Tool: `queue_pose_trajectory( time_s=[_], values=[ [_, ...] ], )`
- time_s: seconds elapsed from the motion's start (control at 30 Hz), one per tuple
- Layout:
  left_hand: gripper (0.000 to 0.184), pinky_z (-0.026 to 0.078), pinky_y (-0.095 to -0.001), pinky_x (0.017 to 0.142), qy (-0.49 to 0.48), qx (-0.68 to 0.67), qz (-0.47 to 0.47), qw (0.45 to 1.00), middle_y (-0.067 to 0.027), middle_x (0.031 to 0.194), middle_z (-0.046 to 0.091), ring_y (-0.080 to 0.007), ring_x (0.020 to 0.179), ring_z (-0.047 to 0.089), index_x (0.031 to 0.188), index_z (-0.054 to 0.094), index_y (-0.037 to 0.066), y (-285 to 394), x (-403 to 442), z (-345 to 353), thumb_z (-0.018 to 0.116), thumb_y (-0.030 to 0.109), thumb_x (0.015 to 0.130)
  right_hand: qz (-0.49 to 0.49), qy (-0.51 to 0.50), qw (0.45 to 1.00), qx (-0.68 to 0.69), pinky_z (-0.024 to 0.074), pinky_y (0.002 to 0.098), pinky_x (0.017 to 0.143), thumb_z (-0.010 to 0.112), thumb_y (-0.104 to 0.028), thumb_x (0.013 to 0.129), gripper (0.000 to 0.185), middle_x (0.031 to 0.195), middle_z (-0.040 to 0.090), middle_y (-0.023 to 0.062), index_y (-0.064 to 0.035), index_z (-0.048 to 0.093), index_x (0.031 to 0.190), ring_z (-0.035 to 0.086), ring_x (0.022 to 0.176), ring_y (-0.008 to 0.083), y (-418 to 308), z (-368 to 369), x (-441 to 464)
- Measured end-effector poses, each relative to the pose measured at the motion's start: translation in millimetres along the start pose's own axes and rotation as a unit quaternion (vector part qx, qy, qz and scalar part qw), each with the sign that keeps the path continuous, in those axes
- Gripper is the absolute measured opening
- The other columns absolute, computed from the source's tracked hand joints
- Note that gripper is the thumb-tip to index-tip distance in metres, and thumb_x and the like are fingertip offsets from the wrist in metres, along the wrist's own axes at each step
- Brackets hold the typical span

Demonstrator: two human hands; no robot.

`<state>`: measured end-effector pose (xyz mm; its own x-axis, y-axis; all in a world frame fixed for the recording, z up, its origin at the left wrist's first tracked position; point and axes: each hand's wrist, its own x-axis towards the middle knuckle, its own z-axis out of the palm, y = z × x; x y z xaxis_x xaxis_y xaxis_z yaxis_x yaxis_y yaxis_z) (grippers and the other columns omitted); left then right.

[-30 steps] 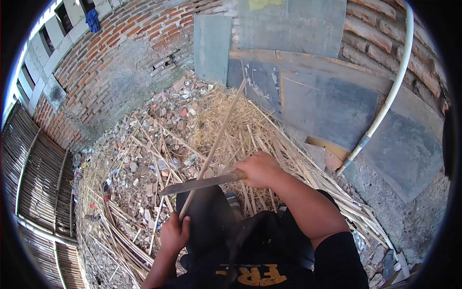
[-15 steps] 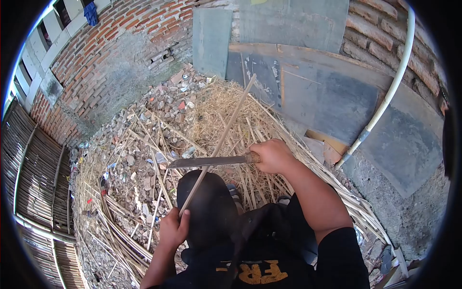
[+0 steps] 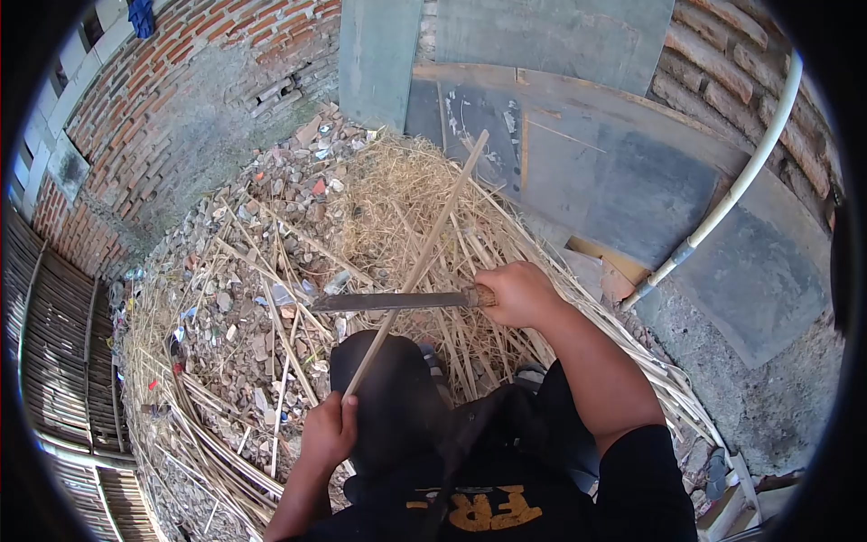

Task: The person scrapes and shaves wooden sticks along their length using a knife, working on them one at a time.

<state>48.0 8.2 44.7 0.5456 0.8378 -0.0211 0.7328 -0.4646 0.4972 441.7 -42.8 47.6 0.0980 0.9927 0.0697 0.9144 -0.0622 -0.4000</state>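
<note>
My left hand (image 3: 330, 428) is closed around the lower end of a long, thin bamboo strip (image 3: 440, 224), which slants up and away to the right over my dark-clad knee (image 3: 390, 384). In my right hand (image 3: 517, 294) is the handle of a machete (image 3: 397, 301). Its long dark blade points left and crosses the strip above the knee. Blade and strip appear to touch. The fingers of my right hand wrap fully round the handle.
Straw-like shavings (image 3: 397, 181) and loose bamboo strips (image 3: 217, 434) litter the rubble ground (image 3: 244, 307). Grey boards (image 3: 632, 194) lean on the brick wall, with a pale pipe (image 3: 750, 176) at the right. A bamboo slat panel (image 3: 59, 334) stands at the left.
My view has shifted slightly, so the surroundings sit a little more to the left and higher. Both hands keep their grips, and the strip and blade still cross at nearly the same place.
</note>
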Motion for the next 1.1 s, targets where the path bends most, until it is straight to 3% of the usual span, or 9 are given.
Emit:
queue_pose_trajectory(
  time_s=[0.2, 0.3, 0.5, 0.6, 0.8, 0.93, 1.1],
  values=[
    [0.039, 0.049, -0.0587, 0.065, -0.083, 0.036, 0.023, 0.996, -0.0266, 0.072, 0.064, -0.0518, 0.072, 0.064, 0.084, 0.057, 0.001, -15.4, 15.9, -17.9, 0.055, 0.032, 0.108, -0.066, -0.017, 0.997, -0.028, 0.0548, 0.0523, 0.075, 0.076, -0.019, 0.073, 0.027, 0.081, 0.072, 0.0131, -0.0116, 0.069, 0.098, 0.071, 0.083, 0.0381, -11.9, 14.3, 14.0],
    [0.039, 0.049, -0.0578, 0.065, -0.09, 0.025, 0.029, 0.995, -0.0259, 0.072, 0.064, -0.0514, 0.072, 0.064, 0.085, 0.058, 0.002, -25.2, 16.1, -20.4, 0.056, 0.033, 0.107, -0.042, -0.065, 0.997, -0.031, 0.0547, 0.0516, 0.076, 0.077, -0.022, 0.076, 0.028, 0.082, 0.071, 0.0143, -0.0107, 0.071, 0.101, 0.071, 0.085, 0.0385, -25.7, 13.5, 17.2],
    [0.035, 0.051, -0.0595, 0.066, -0.018, 0.039, 0.009, 0.999, -0.027, 0.072, 0.065, -0.0518, 0.072, 0.065, 0.086, 0.058, 0.001, -22.4, 6.1, -4.0, 0.058, 0.031, 0.106, 0.083, -0.043, 0.989, 0.117, 0.0544, 0.0499, 0.075, 0.081, -0.031, 0.08, 0.032, 0.084, 0.072, 0.017, -0.0086, 0.074, 0.102, 0.071, 0.086, 0.0399, -5.0, 26.3, 27.8],
    [0.033, 0.051, -0.061, 0.066, -0.012, 0.045, 0.017, 0.999, -0.0271, 0.071, 0.065, -0.0523, 0.072, 0.066, 0.088, 0.057, 0.002, -26.7, 6.2, 0.1, 0.06, 0.03, 0.105, 0.073, 0.006, 0.992, 0.1, 0.0546, 0.0497, 0.074, 0.08, -0.028, 0.079, 0.027, 0.083, 0.072, 0.0171, -0.0091, 0.073, 0.097, 0.071, 0.084, 0.0402, -14.6, 30.9, 21.1],
    [0.032, 0.052, -0.0613, 0.064, -0.024, 0.09, 0.03, 0.995, -0.0279, 0.072, 0.066, -0.0524, 0.07, 0.066, 0.09, 0.055, 0.002, -15.2, -5.7, 2.1, 0.061, 0.03, 0.105, -0.028, -0.032, 0.997, -0.064, 0.0554, 0.051, 0.076, 0.071, -0.021, 0.082, 0.014, 0.085, 0.073, 0.0143, -0.011, 0.072, 0.092, 0.071, 0.086, 0.0394, -37.4, 17.4, 1.7],
    [0.032, 0.052, -0.062, 0.065, -0.002, 0.061, 0.029, 0.998, -0.0286, 0.072, 0.066, -0.0528, 0.071, 0.066, 0.089, 0.056, 0.002, -17.7, 0.6, 9.1, 0.061, 0.029, 0.105, 0.108, 0.003, 0.988, 0.108, 0.0553, 0.0519, 0.076, 0.07, -0.018, 0.08, 0.012, 0.085, 0.073, 0.0158, -0.011, 0.072, 0.09, 0.071, 0.084, 0.0398, -1.7, 18.5, 16.3],
    [0.032, 0.051, -0.0625, 0.065, -0.01, 0.083, 0.013, 0.996, -0.0286, 0.072, 0.066, -0.0528, 0.071, 0.066, 0.089, 0.057, 0.002, -12.3, 1.9, 3.1, 0.061, 0.029, 0.104, 0.13, 0.03, 0.988, 0.078, 0.0554, 0.0505, 0.076, 0.074, -0.023, 0.08, 0.022, 0.084, 0.072, 0.0188, -0.0093, 0.073, 0.098, 0.07, 0.084, 0.0413, 19.4, 29.2, 25.3]
  ],
)
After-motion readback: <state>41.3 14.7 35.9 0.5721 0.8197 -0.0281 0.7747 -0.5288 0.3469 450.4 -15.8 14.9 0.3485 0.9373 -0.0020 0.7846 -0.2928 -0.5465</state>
